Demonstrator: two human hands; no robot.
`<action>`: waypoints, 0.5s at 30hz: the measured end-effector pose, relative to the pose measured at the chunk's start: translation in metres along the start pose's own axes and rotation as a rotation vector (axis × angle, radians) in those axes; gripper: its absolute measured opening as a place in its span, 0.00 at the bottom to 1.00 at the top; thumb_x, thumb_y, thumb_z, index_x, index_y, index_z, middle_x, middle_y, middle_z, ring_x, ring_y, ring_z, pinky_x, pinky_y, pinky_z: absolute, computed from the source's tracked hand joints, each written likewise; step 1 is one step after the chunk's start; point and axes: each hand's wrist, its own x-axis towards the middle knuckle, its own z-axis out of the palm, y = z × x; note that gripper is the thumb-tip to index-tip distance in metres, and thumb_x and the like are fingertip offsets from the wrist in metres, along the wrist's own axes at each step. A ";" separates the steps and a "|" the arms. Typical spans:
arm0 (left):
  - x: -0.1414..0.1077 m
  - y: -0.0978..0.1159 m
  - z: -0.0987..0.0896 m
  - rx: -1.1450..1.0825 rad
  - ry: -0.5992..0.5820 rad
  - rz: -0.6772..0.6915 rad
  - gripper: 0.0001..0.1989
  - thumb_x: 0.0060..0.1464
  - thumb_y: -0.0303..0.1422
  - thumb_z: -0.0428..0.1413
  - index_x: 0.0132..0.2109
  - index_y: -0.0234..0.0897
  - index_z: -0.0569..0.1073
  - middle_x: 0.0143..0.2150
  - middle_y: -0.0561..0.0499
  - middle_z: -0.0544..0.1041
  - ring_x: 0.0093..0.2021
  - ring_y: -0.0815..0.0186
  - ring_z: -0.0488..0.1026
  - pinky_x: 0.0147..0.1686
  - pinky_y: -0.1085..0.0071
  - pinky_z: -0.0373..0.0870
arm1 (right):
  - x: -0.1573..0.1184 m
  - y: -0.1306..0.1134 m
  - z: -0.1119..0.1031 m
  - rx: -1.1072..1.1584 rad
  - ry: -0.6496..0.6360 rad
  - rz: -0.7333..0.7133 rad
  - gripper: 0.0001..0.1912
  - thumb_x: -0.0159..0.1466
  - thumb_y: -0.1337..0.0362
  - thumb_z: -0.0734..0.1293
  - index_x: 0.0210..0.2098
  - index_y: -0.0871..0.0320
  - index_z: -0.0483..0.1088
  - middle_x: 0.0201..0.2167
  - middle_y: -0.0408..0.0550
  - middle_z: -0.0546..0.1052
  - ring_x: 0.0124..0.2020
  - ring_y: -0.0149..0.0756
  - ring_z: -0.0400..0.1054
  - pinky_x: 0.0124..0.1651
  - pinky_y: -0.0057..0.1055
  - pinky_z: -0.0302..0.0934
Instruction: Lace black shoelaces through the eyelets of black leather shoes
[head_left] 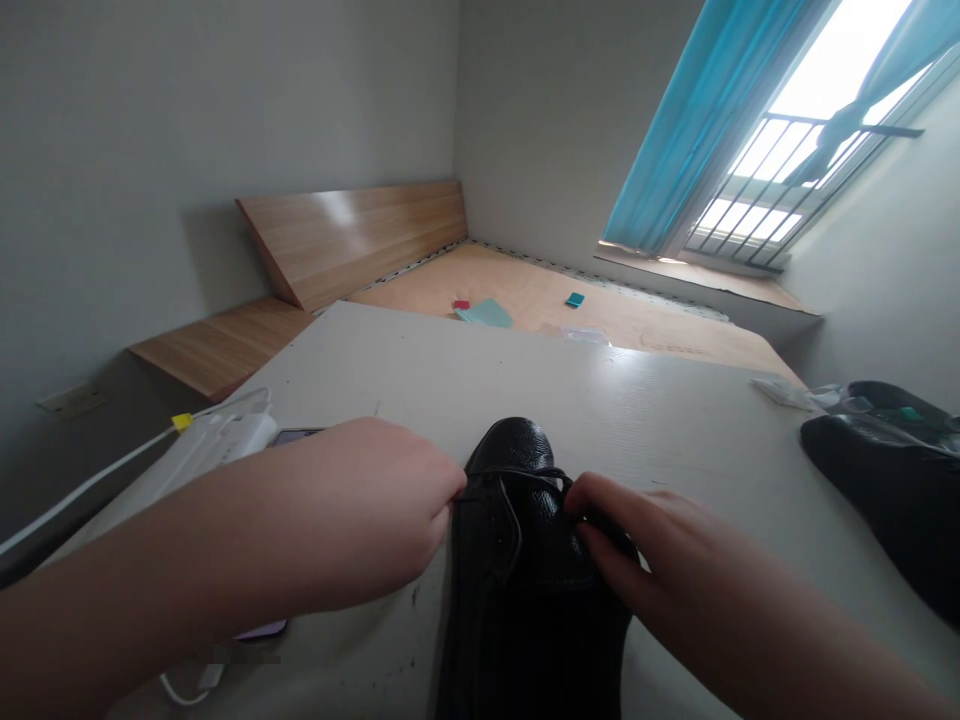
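Note:
A black leather lace-up shoe (532, 590) stands on the pale grey desk (600, 410), its toe pointing away from me. My left hand (375, 500) is at the shoe's near-left side, its fingertips closed on the black shoelace (517, 474). My right hand (622, 545) is on the opposite side, with its fingers pinching the lace close to the eyelets. The lace runs across the top of the shoe between my hands. My fingers hide parts of the lace and the shoe's opening.
A white power strip (214, 450) with a cable and a phone (300, 435) lie at the desk's left side. A black cloth (885, 495) and plastic wrapping (847, 405) lie at the right. Beyond the desk's far edge is a wooden bed base (555, 305).

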 end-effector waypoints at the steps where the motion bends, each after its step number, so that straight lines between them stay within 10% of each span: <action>1: 0.000 0.002 0.001 0.017 -0.030 -0.010 0.15 0.58 0.36 0.48 0.33 0.47 0.79 0.30 0.50 0.81 0.29 0.60 0.76 0.27 0.68 0.61 | 0.001 -0.001 -0.001 -0.004 -0.010 0.007 0.10 0.64 0.70 0.57 0.35 0.52 0.68 0.28 0.42 0.78 0.28 0.38 0.73 0.28 0.31 0.55; 8: 0.008 0.011 0.001 0.050 -0.046 -0.006 0.18 0.59 0.37 0.44 0.35 0.46 0.80 0.34 0.48 0.83 0.33 0.54 0.77 0.28 0.63 0.62 | -0.001 -0.002 0.002 -0.048 0.008 -0.002 0.11 0.68 0.69 0.55 0.38 0.51 0.68 0.26 0.41 0.77 0.25 0.37 0.72 0.26 0.31 0.53; 15: 0.013 0.009 0.001 0.085 0.005 -0.023 0.17 0.54 0.36 0.45 0.30 0.44 0.78 0.31 0.48 0.82 0.29 0.56 0.74 0.26 0.65 0.59 | -0.006 -0.009 -0.004 -0.055 0.423 -0.175 0.09 0.70 0.67 0.56 0.33 0.53 0.63 0.27 0.43 0.73 0.27 0.38 0.69 0.27 0.33 0.57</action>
